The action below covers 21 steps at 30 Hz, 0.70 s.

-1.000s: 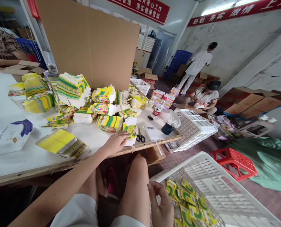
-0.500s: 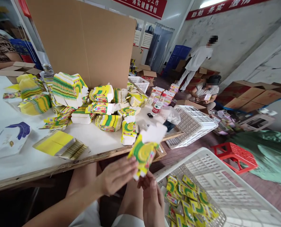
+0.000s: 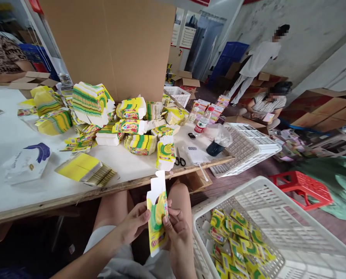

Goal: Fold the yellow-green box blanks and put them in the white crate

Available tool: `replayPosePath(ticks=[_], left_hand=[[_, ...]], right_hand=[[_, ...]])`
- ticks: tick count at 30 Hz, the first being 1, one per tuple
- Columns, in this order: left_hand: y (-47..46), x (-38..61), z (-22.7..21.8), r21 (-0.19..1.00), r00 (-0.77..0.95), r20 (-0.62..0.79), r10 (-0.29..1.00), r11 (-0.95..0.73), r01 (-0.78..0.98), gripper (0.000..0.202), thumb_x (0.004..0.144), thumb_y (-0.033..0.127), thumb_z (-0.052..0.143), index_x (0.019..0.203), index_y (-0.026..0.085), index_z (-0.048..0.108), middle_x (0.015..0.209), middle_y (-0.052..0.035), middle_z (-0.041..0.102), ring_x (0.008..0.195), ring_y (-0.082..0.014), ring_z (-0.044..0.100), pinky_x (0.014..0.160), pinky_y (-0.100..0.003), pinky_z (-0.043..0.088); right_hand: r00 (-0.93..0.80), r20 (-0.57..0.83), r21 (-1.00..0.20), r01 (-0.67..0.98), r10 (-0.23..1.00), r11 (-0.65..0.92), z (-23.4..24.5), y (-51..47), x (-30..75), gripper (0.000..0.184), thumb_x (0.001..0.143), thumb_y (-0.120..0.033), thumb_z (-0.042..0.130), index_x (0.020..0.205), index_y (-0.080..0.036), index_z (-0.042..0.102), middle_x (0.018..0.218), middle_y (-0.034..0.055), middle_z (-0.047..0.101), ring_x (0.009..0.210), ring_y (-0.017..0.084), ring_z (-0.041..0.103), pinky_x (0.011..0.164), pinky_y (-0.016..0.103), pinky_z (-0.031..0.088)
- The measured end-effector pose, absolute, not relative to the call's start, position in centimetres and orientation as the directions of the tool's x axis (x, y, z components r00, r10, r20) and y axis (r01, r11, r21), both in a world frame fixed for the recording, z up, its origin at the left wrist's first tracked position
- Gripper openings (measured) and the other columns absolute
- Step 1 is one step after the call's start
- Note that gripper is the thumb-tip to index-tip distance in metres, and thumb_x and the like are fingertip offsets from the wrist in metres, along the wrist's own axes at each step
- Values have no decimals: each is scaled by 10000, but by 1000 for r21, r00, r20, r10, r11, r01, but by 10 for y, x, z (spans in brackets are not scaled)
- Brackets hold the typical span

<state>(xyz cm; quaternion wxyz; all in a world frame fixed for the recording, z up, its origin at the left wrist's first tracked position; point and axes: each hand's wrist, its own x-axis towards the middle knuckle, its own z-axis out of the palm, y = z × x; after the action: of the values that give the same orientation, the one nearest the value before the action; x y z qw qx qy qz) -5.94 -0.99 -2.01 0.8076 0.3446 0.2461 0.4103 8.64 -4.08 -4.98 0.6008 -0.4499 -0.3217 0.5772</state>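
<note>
Over my lap I hold a flat yellow-and-green carton blank (image 3: 156, 217) upright, white flap on top. My left hand (image 3: 134, 225) pinches its left edge and my right hand (image 3: 177, 234) grips its right edge; both are closed on it. A small stack of the same blanks (image 3: 165, 155) stands at the table's near edge just above my hands. To my right a white plastic crate (image 3: 277, 217) holds several folded yellow-green cartons (image 3: 237, 242).
White table (image 3: 21, 182) carries heaps of carton blanks (image 3: 91, 102), a yellow pad (image 3: 82, 170), scissors (image 3: 179, 159), a water bottle (image 3: 203, 121). A cardboard sheet (image 3: 111, 42) stands behind. A second crate (image 3: 245, 149), red stool (image 3: 302, 188) and two people are at the right.
My left hand took one blank from the stack at the table edge and brought it down to my lap. My right hand rose from the crate side and gripped it; the blank now stands upright.
</note>
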Motion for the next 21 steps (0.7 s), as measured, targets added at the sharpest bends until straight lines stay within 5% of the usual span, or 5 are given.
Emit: replayPosePath(ticks=[10, 14, 18, 21], left_hand=[[-9, -58, -27, 810, 409, -173, 896, 366, -459, 512, 756, 557, 765, 1067, 150, 746, 1006, -137, 784, 853, -259, 733, 742, -336, 550], [-7, -56, -32, 864, 314, -214, 925, 329, -381, 497, 780, 577, 732, 1008, 136, 718, 929, -113, 781, 799, -236, 720, 682, -302, 532], [-10, -55, -33, 899, 253, -195, 947, 276, -340, 472, 816, 472, 745, 1161, 185, 599, 992, -76, 756, 898, -230, 701, 764, -302, 522], [-17, -60, -26, 943, 225, -121, 967, 183, -279, 609, 835, 414, 740, 1322, 258, 409, 1058, -60, 727, 941, -229, 694, 818, -329, 516]], right_hand=[[100, -140, -973, -200, 985, -118, -27, -48, 93, 309, 780, -434, 796, 946, -186, 715, 918, 87, 779, 836, 246, 735, 745, 358, 611], [116, -149, -985, -107, 982, -137, -30, -49, 89, 330, 831, -503, 719, 857, -176, 684, 786, 75, 754, 695, 227, 708, 607, 314, 591], [200, -67, -997, 15, 978, -72, -27, -50, 89, 317, 859, -491, 683, 827, -177, 663, 712, 50, 715, 633, 203, 664, 573, 289, 553], [215, 12, -999, 36, 976, 4, -19, -51, 94, 283, 849, -429, 713, 983, -183, 667, 807, 53, 725, 658, 194, 657, 595, 286, 549]])
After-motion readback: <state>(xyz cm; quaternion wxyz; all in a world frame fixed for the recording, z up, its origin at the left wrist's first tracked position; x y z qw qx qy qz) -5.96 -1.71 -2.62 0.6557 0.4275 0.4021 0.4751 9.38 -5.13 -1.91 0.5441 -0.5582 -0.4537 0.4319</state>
